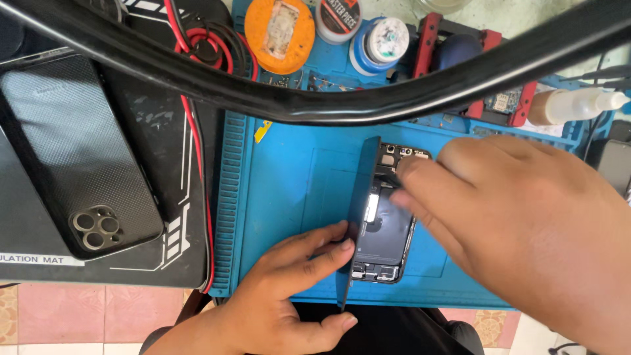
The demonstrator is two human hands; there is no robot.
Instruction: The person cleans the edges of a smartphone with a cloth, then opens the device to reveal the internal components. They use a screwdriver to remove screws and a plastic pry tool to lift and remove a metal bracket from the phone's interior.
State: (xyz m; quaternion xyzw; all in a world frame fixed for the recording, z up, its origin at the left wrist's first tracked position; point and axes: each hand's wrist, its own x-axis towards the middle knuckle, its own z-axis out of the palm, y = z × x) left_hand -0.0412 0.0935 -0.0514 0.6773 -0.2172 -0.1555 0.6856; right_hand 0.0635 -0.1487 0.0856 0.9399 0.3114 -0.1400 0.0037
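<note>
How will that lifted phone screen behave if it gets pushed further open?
The screen is thin and stands on edge, so it likely tips without the left hand. It looks stiff but probably fragile. It sits against the open phone, so pushing may strain that side.

Bare blue mat [289, 190] is lying open left of the opened phone [384, 230]; a black cable [315, 105] is arching across above, jars [380, 41] crowding behind.

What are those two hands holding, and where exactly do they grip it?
The left hand props up the phone's lifted screen, fingers on its lower edge. The right hand reaches into the open phone; whether it grips anything cannot be told.
</note>
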